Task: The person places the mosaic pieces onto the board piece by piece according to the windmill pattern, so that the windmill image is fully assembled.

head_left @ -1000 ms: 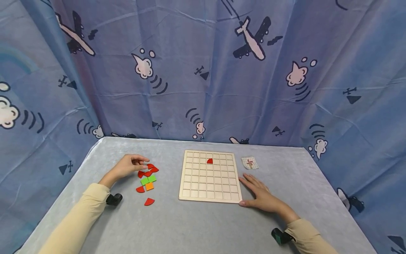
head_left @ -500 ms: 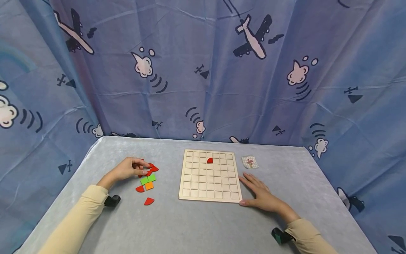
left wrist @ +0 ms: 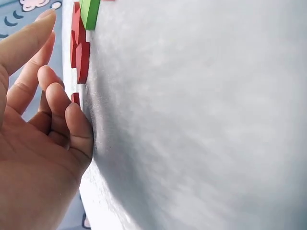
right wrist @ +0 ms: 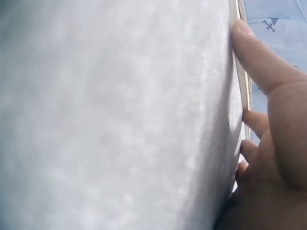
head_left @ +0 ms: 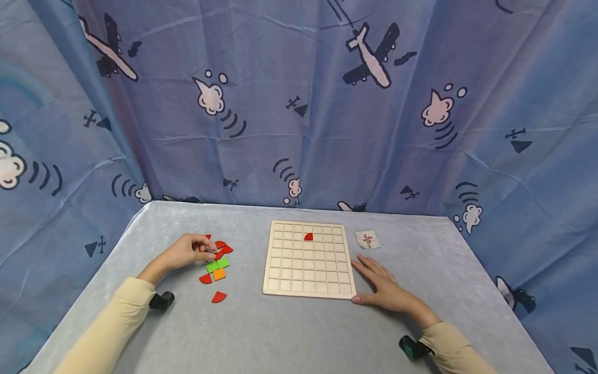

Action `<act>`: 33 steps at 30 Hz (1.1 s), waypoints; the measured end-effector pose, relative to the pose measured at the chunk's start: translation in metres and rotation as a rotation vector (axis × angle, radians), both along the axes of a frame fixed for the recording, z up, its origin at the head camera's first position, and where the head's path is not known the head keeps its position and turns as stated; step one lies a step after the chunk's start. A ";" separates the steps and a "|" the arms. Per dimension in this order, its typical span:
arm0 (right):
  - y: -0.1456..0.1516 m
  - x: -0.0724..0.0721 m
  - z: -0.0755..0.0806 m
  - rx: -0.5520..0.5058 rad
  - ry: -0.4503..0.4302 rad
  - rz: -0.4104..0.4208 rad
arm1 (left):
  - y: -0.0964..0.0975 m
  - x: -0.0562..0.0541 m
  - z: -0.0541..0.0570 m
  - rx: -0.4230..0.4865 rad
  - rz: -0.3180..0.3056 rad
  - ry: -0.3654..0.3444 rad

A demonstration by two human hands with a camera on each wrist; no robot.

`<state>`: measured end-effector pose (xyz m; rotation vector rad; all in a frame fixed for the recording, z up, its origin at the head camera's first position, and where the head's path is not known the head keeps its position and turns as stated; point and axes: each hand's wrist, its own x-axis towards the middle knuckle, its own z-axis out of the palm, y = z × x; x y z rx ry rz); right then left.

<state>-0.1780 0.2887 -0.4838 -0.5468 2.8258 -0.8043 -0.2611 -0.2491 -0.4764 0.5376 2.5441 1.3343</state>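
My left hand (head_left: pixel 187 250) hovers at the left of a cluster of small flat pieces, fingers loosely bent. In the left wrist view a gap shows between thumb (left wrist: pixel 29 40) and forefinger, with nothing held there. Red quarter-round pieces (head_left: pixel 226 250) lie by the fingertips, some partly hidden by them. Two green squares (head_left: pixel 217 265), an orange square (head_left: pixel 219 274) and more red pieces (head_left: pixel 218 297) lie nearer the front. With fingers spread, my right hand (head_left: pixel 385 288) rests on the table, its thumb touching the lower right corner of a wooden grid board (head_left: pixel 310 270).
One red quarter-round piece (head_left: pixel 309 237) sits in an upper cell of the board. A small card (head_left: pixel 367 239) with a gridded red pattern lies right of the board. Behind the grey-covered table (head_left: pixel 289 332) hangs a blue printed curtain (head_left: pixel 261 104).
My left hand has shifted a little left and toward the front. A red piece behind its fingers has come into sight, and another is covered. The right hand stays put.
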 end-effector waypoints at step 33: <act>-0.001 0.000 -0.001 -0.020 0.000 0.008 | -0.004 0.055 -0.011 -0.168 0.039 0.212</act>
